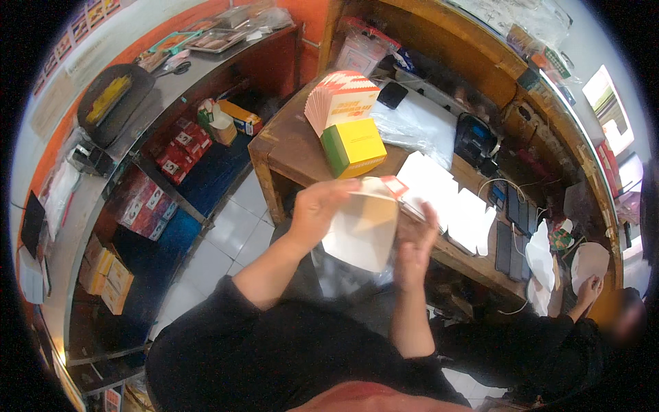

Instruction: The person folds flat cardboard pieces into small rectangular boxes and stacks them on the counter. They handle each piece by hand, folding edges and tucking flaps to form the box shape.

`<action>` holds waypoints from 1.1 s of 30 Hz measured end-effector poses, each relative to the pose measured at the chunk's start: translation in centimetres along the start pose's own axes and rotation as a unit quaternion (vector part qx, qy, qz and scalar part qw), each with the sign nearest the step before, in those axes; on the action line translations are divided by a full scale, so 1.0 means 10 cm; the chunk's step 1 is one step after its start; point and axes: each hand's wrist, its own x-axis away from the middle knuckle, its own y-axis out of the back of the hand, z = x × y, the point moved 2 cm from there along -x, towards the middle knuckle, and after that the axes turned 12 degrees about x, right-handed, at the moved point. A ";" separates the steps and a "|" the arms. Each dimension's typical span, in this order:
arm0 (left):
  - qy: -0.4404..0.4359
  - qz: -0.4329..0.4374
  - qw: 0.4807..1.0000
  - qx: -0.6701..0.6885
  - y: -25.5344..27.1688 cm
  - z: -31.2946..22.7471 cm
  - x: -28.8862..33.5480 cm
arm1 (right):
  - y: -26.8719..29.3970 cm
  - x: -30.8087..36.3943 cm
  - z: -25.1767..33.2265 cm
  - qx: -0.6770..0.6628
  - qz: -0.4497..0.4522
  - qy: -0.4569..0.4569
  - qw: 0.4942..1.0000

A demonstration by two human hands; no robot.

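A white paper carton (360,237), partly folded with a small red-and-white corner at its top, is held up in front of me. My left hand (320,211) is closed on its upper left edge. Along the carton's right side my right hand (416,248) is open, fingers stretched upward; I cannot tell whether it touches the paper. Just beyond the carton, a yellow-and-green box (357,146) stands on the wooden table (274,134). Behind that box leans a fanned stack of printed red-and-white cartons (343,103). White flat cartons (431,189) lie to the right.
At the right, another person's hand (587,294) holds a white paper piece (590,266). Dark phones (509,250) with cables and a black device (475,135) occupy the table. A shelf counter (175,86) with boxes curves along the left, above a tiled floor (226,230).
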 end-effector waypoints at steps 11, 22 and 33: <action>0.014 -0.135 0.985 0.108 0.16 0.13 -0.07 | -0.28 -0.49 -0.25 0.112 -0.140 0.068 0.981; 0.119 -0.196 0.973 0.007 0.87 0.23 0.30 | -0.83 -1.48 -0.62 0.682 0.013 0.000 0.731; 0.153 -0.152 0.976 0.018 0.76 0.19 0.25 | -0.20 -1.39 -0.54 0.632 0.102 0.041 0.767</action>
